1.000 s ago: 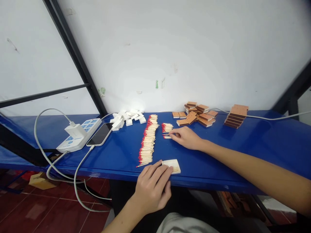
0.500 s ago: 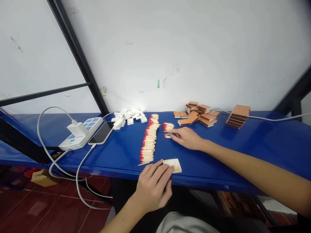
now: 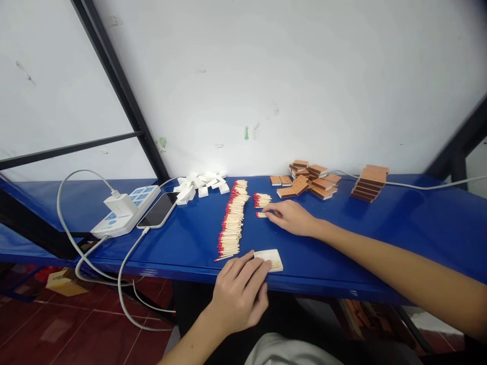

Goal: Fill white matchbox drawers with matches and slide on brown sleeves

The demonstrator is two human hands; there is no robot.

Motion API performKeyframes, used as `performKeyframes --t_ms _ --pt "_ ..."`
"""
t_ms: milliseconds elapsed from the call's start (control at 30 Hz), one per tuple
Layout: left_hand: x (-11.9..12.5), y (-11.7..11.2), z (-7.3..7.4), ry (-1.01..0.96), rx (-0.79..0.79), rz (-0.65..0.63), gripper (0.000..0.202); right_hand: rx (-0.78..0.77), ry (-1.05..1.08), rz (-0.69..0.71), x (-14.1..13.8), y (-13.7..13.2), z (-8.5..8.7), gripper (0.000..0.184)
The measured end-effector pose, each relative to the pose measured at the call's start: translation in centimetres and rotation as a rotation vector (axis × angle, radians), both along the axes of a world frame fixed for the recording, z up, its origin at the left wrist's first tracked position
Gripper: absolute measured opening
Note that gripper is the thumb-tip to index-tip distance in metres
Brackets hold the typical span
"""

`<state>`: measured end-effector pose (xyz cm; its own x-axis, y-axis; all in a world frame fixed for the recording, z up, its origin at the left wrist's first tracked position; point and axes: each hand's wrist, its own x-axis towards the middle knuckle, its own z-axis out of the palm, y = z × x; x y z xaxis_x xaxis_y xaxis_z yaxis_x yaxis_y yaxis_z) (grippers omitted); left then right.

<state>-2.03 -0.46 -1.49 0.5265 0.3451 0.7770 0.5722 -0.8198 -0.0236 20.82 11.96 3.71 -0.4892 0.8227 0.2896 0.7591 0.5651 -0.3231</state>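
Observation:
Near the table's front edge, my left hand [image 3: 240, 290] steadies a white matchbox tray [image 3: 267, 254], fingers curled over its left side. A few matches [image 3: 276, 265] show inside, partly covered by a fingertip. Farther up, my right hand [image 3: 289, 217] pinches a few red-tipped matches [image 3: 261, 215] close to the tabletop; the fingers hide most of their sticks. Just beyond them lies a small bunch of matches [image 3: 262, 199]. A long row of matches [image 3: 233, 218], heads facing left, runs between the hands and the white pieces.
White trays [image 3: 203, 183] are heaped at the back. Brown matchbox sleeves [image 3: 321, 183] lie in a pile, with a stack of matchboxes [image 3: 370, 182] to the right. A phone [image 3: 158, 210], a power strip [image 3: 127, 218] and looping cables occupy the left side of the blue table [image 3: 426, 228].
My right fingers have drawn together over the matches, slightly nearer me, and a gap now separates these from the small bunch. My left hand stays on the tray.

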Motion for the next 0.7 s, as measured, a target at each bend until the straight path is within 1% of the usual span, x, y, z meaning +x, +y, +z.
performKeyframes --t_ms 167,400,700 --pt "-0.04 -0.01 -0.02 -0.002 0.008 0.001 0.039 0.042 -0.045 -0.049 -0.09 -0.08 -0.06 0.038" --pt "0.02 -0.04 0.16 -0.003 0.005 0.001 0.039 0.034 -0.092 -0.073 -0.23 -0.10 0.15 0.039" --pt "-0.04 -0.06 0.14 -0.004 0.014 0.008 0.039 0.030 -0.076 -0.056 -0.19 -0.12 0.01 0.036"
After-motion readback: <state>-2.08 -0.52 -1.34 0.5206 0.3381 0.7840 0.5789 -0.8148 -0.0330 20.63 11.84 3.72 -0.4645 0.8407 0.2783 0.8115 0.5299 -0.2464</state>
